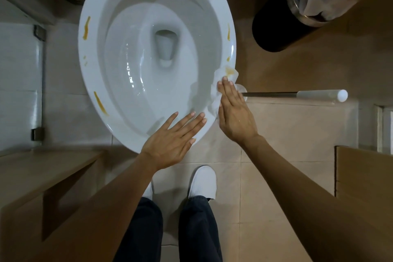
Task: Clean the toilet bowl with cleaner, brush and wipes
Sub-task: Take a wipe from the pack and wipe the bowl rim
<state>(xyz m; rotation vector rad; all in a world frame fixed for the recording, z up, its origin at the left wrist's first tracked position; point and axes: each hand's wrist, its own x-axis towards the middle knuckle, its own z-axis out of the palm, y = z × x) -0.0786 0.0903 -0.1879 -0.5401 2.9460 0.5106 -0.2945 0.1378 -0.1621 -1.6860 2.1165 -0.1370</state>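
Toilet bowl (136, 53), long axis running from far rim to near rim, narrow front end toward the feet. White wipe (223, 76) on the bowl's right rim, stained amber, pressed flat under right hand (234, 112), fingers straight. Left hand (172, 140) flat on the near rim, fingers spread, gripping nothing. Amber streaks (86, 27) along the left rim. Brush handle (297, 94) lying rightward beside the right rim; black bin (297, 6) beyond.

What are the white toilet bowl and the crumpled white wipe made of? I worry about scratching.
White toilet bowl: probably glazed ceramic, glossy, with sharp light reflections. Crumpled white wipe under the right hand: soft, thin paper or nonwoven, wrinkled, yellow-stained. Scratching seems unlikely.
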